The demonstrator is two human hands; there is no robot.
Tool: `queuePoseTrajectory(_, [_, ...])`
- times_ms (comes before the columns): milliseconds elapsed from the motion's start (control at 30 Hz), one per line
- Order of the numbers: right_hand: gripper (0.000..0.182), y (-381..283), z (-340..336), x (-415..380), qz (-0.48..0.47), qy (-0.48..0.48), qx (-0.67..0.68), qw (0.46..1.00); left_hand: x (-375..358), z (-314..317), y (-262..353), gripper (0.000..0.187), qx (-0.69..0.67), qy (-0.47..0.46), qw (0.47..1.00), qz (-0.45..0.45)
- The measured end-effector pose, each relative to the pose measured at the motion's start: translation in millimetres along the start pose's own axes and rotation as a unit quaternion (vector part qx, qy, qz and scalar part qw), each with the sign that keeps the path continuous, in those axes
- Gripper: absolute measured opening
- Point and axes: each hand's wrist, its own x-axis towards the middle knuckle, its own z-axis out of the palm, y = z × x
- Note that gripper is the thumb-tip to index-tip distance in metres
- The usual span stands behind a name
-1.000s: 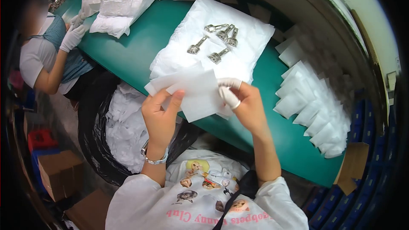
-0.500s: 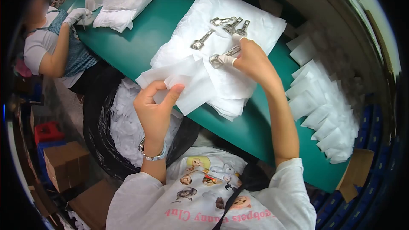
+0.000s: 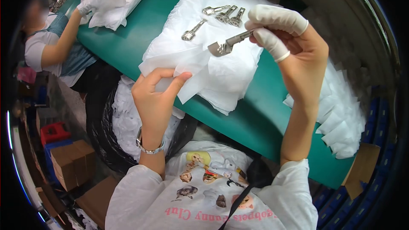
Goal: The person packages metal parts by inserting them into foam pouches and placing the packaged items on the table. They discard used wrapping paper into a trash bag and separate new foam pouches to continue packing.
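My right hand [image 3: 298, 47], with white finger covers on the thumb and forefinger, pinches a shiny metal part [image 3: 226, 46] by its narrow shank. The part's wide, cut-out head points left, raised above the white sheets. My left hand [image 3: 155, 89] is closed, thumb against forefinger, on a thin, translucent white paper sheet [image 3: 194, 76]. That sheet lies over the near left edge of a stack of white wrapping sheets [image 3: 230, 85]. Several similar metal parts rest on the stack, among them one metal part [image 3: 194, 30] lying apart to the left.
A green table [image 3: 264, 119] bears the stack. Many small white sheets [image 3: 341, 119] fan out along its right end. A black bag [image 3: 100, 127] of white paper stands below the near edge. At the far left, a co-worker's gloved hand [image 3: 87, 6] touches another white pile [image 3: 115, 12].
My right hand has lifted the metal part off the stack, raising it toward the camera. My left hand still holds the sheet. The co-worker's hand has reached onto the other pile.
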Motion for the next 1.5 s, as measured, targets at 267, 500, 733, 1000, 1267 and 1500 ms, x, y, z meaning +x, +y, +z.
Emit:
queuePoseTrajectory(267, [0.020, -5.2, 4.9, -12.6, -0.086, -0.098, -0.179, 0.975, 3.6, 7.6, 10.2, 0.013, 0.036, -0.019, 0.994, 0.101])
queuePoseTrajectory(500, [0.009, -12.3, 22.5, -14.4, 0.057, -0.032, -0.061, 0.996, 4.3, 11.1, 10.2, 0.017, -0.044, 0.057, 0.993, 0.095])
queuePoseTrajectory(733, [0.024, -5.1, 28.7, -15.5, -0.016, -0.062, -0.133, 0.989, 12.1, 17.9, 17.1, 0.019, -0.192, 0.111, 0.975, 0.016])
queuePoseTrajectory(1000, [0.023, -0.6, 3.7, -25.6, 0.077, -0.072, -0.076, 0.992, 16.4, 38.4, 12.2, 0.022, -0.340, 0.118, 0.933, -0.007])
queuePoseTrajectory(1267, [0.044, 63.7, -137.3, 0.3, 0.319, 0.018, -0.102, 0.942, 16.5, 34.7, -4.9, 0.023, -0.380, 0.090, 0.919, -0.056])
queuePoseTrajectory(1500, [0.039, 120.4, -175.0, -6.1, 0.165, 0.011, -0.587, 0.792, 14.5, 31.4, -7.1, 0.061, -0.275, 0.034, 0.960, 0.026])
